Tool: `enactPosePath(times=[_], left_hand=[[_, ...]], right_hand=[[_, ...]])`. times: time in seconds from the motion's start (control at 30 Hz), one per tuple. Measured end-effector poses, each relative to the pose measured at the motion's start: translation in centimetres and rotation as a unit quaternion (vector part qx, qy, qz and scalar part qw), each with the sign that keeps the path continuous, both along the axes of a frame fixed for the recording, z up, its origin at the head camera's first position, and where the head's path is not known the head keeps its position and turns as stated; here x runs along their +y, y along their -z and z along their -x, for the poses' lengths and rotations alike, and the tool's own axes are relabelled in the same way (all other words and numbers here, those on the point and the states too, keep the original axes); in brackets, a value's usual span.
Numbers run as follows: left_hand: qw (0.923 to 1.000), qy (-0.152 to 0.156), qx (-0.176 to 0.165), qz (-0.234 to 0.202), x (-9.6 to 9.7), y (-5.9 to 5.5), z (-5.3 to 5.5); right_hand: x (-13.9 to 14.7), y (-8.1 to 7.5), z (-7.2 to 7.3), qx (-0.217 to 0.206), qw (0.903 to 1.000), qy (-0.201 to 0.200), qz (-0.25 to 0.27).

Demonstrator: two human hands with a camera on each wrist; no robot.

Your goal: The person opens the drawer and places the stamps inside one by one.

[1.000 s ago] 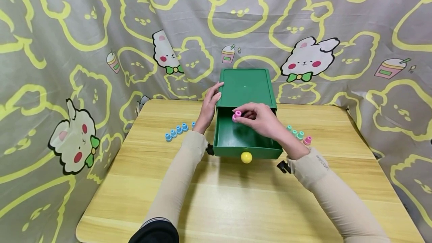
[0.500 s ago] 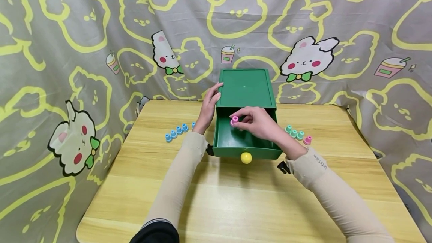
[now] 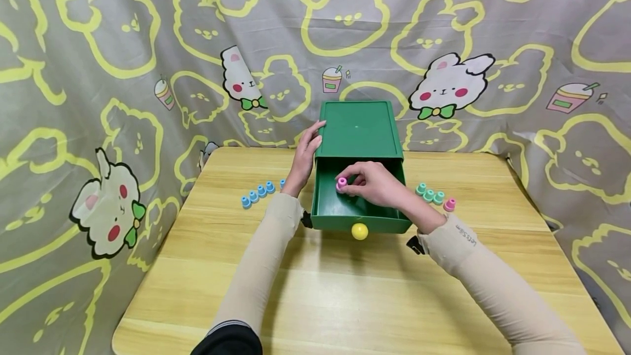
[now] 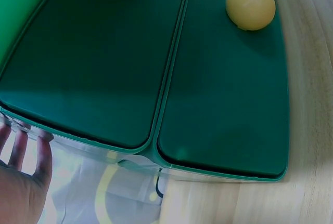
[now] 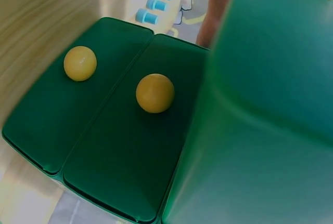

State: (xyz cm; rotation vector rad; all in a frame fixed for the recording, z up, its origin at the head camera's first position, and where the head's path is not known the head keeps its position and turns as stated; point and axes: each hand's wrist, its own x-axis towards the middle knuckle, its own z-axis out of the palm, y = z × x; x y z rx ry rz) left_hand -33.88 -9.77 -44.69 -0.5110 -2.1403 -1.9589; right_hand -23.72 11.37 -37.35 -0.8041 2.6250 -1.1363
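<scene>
A green cabinet (image 3: 359, 129) stands on the table with its top drawer (image 3: 331, 223) pulled out, a round yellow knob (image 3: 360, 231) on the front. My left hand (image 3: 304, 160) rests against the cabinet's left side with fingers extended; in the left wrist view the fingers of this left hand (image 4: 25, 185) touch that side. Over the open drawer, my right hand (image 3: 374, 184) pinches a small pink stepped peg (image 3: 341, 184) between thumb and fingers. Whether the peg touches the drawer floor I cannot tell. The right wrist view shows the drawer's outside (image 5: 260, 156); it hides the right hand.
Several blue pegs (image 3: 262, 190) stand in a row on the table left of the cabinet. To the right are teal pegs (image 3: 429, 196) and one pink peg (image 3: 449, 205). Two lower drawers (image 4: 223, 94) with yellow knobs are closed. A patterned curtain (image 3: 276, 26) surrounds the table.
My right hand has moved slightly down and toward the drawer's front with the pink peg, which went from tilted to more upright. The left hand has stayed in place.
</scene>
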Motion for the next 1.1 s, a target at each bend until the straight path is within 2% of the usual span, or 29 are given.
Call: enactPosePath(times=[0.2,0.57,0.87,1.1], left_hand=[[0.9999,0.01,0.002,0.012,0.3,-0.1,-0.2],[0.9996,0.02,-0.018,-0.006,-0.1,-0.4,-0.1],[1.0,0.003,-0.008,-0.002,-0.1,-0.2,-0.1],[1.0,0.004,0.0,-0.002,-0.1,0.0,0.0]], right_hand=[[0.2,0.3,-0.2,0.005,0.9998,0.012,-0.015],[0.0,0.3,0.0,-0.001,0.9996,0.002,-0.026],[0.0,0.0,-0.1,0.0,0.9995,0.006,-0.031],[0.3,-0.7,-0.4,0.015,0.9996,0.014,-0.022]])
